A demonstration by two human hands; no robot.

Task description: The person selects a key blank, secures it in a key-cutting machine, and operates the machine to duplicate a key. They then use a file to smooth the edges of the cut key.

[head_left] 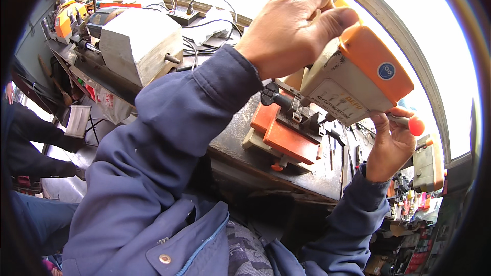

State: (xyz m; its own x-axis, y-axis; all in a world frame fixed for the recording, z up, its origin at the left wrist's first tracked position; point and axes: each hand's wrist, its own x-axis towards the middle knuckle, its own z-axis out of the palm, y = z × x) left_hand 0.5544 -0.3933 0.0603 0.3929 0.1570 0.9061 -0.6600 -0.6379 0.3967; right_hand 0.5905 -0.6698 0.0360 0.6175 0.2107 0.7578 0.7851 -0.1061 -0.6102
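Note:
An orange-and-grey key cutter (335,89) stands on the bench in front of me, with a black-knobbed clamp carriage (294,110) above its orange base (291,140). My left hand (291,28) is raised at the top of its housing. The fingers are curled and the thumb lies by the orange cover (378,61); what they pinch is hidden. At the housing's lower right, my right hand (389,145) is closed around a grey handle with a rounded red end (416,126). The far end of that handle cannot be seen.
A large grey-white machine (138,46) with a protruding shaft stands at the left, near black cables (192,46). Windows run behind the bench. Another cream-and-orange machine (427,166) is at the far right. Someone in dark clothes (38,128) is at the left, near a stool (77,121).

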